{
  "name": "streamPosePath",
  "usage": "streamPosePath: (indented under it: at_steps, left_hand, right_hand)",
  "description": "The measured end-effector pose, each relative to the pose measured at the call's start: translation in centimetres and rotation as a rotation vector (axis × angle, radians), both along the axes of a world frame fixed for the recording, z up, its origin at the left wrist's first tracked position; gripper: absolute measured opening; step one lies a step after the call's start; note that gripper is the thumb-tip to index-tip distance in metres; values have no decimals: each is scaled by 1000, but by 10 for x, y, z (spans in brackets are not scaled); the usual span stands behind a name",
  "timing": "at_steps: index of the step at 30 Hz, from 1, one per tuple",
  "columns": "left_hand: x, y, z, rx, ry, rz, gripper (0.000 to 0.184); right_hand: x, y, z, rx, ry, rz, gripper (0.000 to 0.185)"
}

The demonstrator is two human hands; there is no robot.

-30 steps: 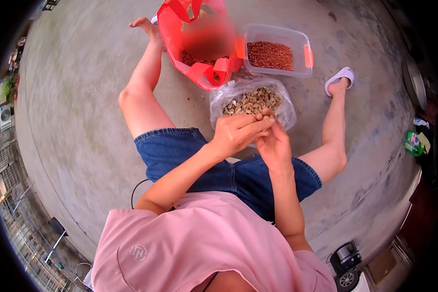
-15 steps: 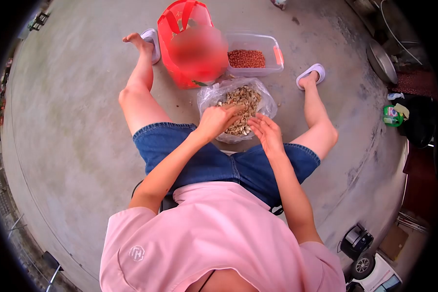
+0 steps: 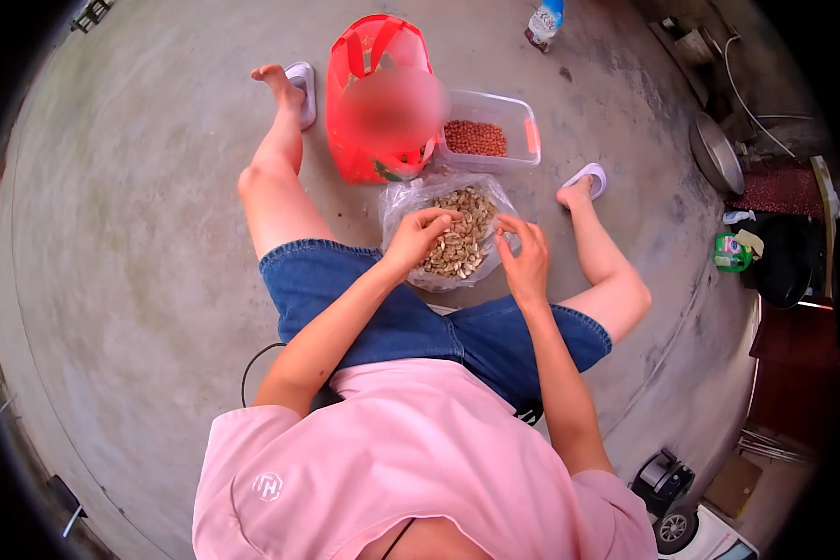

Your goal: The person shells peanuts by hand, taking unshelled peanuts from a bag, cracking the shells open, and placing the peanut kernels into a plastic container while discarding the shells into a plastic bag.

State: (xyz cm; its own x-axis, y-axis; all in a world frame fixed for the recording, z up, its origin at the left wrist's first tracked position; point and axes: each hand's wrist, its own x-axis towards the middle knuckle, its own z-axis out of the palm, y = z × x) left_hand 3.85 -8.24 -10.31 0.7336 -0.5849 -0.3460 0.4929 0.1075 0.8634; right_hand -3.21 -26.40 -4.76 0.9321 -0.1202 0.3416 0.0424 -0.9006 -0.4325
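My left hand (image 3: 418,241) is over the left side of a clear plastic bag (image 3: 399,201) of pale brown shell pieces (image 3: 457,250). Its thumb and index finger are pinched together, and whatever may be between them is too small to tell. Above the bag's right edge my right hand (image 3: 526,261) has its fingers curled, with a small gap between thumb and index finger and nothing visible there. The hands are apart. Reddish nuts or beans (image 3: 476,138) lie in a clear plastic box (image 3: 518,161) beyond the bag. Beside the box stands a red bag (image 3: 350,154), partly hidden by a blur.
My legs are spread on either side of the bags and box. At the upper right lies a blue and white packet (image 3: 543,25). A metal basin (image 3: 717,154) and a green container (image 3: 733,253) are at the right, and a black wheeled object (image 3: 665,481) is at the lower right.
From one second ago, my hands have moved apart from each other over the bag. Since half a second ago, the fingers of both hands have drawn in. The view has shifted.
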Motion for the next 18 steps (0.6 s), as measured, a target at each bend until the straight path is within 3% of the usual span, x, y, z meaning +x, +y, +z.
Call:
streamPosePath:
  at_steps: [1,2,4,5,8,9,13,16,18]
  left_hand:
    - [4,8,6,-295,300,20,36]
    - [6,7,3,-353,437,56,37]
    - [1,-1,-6,-465,708,119,39]
    - [-2,-2,-31,-570,709,36,40]
    - [-6,-8,7,-657,824,94,46]
    - [-4,-9,12,-708,736,52,54]
    - [2,-8,41,-859,709,12,65]
    - [0,-10,54,-801,654,-46,67]
    - [3,-13,57,-773,618,-57,66]
  right_hand:
    - [1,0,5,168,68,10,21]
    - [7,-1,8,333,131,20,19]
    - [28,-11,18,267,-13,8,15]
    - [38,-16,25,241,-77,-5,13]
    - [97,-28,58,-188,-318,15,12]
    - [104,-31,60,-273,-382,9,14]
    - [66,-7,80,309,138,156,21]
    - [43,6,66,231,203,336,23]
    - [40,13,60,152,107,413,22]
